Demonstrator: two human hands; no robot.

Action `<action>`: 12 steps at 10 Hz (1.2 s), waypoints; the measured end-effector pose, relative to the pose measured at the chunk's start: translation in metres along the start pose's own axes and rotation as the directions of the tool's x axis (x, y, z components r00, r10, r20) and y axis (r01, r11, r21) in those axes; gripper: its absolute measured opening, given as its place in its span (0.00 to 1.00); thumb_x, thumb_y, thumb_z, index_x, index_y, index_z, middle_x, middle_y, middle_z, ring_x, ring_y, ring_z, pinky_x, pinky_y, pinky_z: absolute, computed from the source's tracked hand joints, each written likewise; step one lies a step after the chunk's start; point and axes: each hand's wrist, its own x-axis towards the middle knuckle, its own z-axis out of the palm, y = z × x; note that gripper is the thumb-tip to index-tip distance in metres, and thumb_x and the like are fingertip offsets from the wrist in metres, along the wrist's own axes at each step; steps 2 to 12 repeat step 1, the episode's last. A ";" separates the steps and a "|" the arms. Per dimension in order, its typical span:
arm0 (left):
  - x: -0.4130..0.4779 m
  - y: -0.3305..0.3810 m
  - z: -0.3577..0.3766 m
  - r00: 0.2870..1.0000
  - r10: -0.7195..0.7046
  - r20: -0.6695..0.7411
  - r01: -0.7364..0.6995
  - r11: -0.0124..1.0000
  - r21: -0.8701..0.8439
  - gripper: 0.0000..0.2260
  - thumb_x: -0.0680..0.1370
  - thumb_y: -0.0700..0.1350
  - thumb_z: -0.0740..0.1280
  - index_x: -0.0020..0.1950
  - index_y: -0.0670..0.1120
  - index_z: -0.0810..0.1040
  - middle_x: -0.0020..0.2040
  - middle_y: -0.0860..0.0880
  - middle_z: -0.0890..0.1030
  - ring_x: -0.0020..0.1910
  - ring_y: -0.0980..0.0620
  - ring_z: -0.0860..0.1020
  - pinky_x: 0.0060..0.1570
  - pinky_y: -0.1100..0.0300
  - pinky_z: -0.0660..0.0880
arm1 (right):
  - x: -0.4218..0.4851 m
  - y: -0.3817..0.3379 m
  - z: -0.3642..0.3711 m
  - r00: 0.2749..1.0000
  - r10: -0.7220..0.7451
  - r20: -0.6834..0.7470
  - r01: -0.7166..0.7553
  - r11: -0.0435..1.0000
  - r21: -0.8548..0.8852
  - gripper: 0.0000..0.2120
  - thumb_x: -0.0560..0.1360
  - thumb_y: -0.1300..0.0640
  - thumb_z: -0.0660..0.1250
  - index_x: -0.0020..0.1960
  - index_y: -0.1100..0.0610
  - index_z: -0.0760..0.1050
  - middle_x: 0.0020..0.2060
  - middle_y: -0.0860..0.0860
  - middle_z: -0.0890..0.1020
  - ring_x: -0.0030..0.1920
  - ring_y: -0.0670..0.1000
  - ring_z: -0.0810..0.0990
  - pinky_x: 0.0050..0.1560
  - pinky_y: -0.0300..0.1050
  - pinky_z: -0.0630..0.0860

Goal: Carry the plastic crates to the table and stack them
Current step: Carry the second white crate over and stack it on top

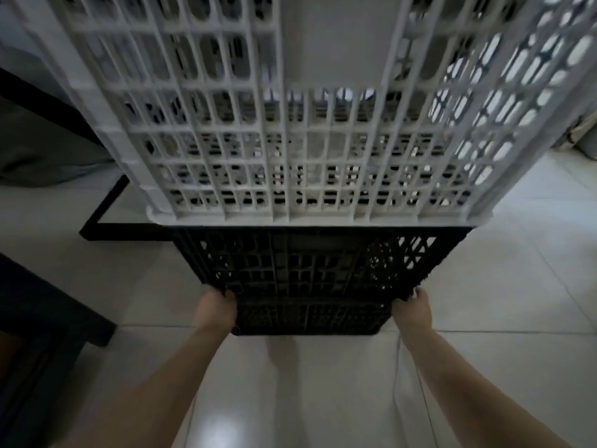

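White crate (310, 130) with lattice grid atop my black crate (310, 270), same grid pattern; pale tiled floor (504, 286); black-framed furniture (106, 208).

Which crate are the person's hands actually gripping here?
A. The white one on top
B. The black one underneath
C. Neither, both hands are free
B: the left hand and right hand clasp the lower corners of the black crate, while the white crate sits stacked on top of it, untouched.

Setting: indoor room, probably a home. Evidence: pale glossy floor tiles (533, 270); dark furniture (48, 318) at left; dim lighting, details unclear.
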 end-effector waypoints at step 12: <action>-0.027 0.057 -0.037 0.989 0.037 0.147 -0.044 0.998 0.048 0.20 0.77 0.46 0.63 0.65 0.36 0.69 0.59 0.36 0.78 0.57 0.36 0.77 0.49 0.55 0.72 | -0.044 -0.060 -0.018 0.996 -0.023 0.081 0.025 0.999 -0.028 0.22 0.74 0.66 0.62 0.68 0.63 0.65 0.62 0.62 0.76 0.62 0.64 0.75 0.59 0.53 0.73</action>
